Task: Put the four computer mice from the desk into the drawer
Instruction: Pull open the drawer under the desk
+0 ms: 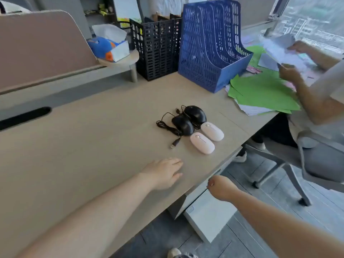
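Four mice lie grouped on the desk [93, 155]: two black wired mice [183, 125] [195, 114] with tangled cables and a USB plug [173, 146], and two white wireless mice [202, 143] [212, 131] nearer the desk edge. My left hand [164, 173] rests flat on the desktop, fingers apart, a short way in front of the mice and holding nothing. My right hand [221, 188] is below the desk edge, its fingers curled against the grey drawer front [229, 161]. The drawer looks closed, and my fingertips are hidden.
A blue file rack [210, 47] and a black one [156, 49] stand at the back, beside a tissue box [111, 45]. On the right another person in an office chair [316, 157] handles papers over green sheets [260, 92]. A white cabinet [208, 216] sits under the desk.
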Demonstrator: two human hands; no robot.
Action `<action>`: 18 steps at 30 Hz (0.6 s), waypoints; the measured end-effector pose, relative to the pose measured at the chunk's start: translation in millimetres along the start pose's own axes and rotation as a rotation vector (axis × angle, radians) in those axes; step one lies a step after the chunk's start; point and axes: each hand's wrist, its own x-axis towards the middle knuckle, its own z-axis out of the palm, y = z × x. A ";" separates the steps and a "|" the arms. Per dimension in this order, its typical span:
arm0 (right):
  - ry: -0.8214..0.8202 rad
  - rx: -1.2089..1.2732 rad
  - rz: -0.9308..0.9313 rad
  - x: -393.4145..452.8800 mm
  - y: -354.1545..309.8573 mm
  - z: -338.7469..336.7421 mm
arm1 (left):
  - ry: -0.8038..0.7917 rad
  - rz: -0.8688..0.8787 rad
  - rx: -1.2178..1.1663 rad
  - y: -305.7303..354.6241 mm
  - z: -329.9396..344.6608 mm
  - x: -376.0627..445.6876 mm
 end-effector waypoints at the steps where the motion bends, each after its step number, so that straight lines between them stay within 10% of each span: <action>1: 0.008 0.016 0.025 9.3 5.9 7.9 | 0.013 0.010 0.009 1.5 6.8 5.5; 9: 0.205 0.645 0.188 86.8 52.3 51.7 | 0.422 -0.041 0.019 7.3 69.8 39.9; 18: 0.113 1.191 0.270 117.2 63.6 70.0 | 0.489 -0.188 -0.008 27.5 81.8 41.8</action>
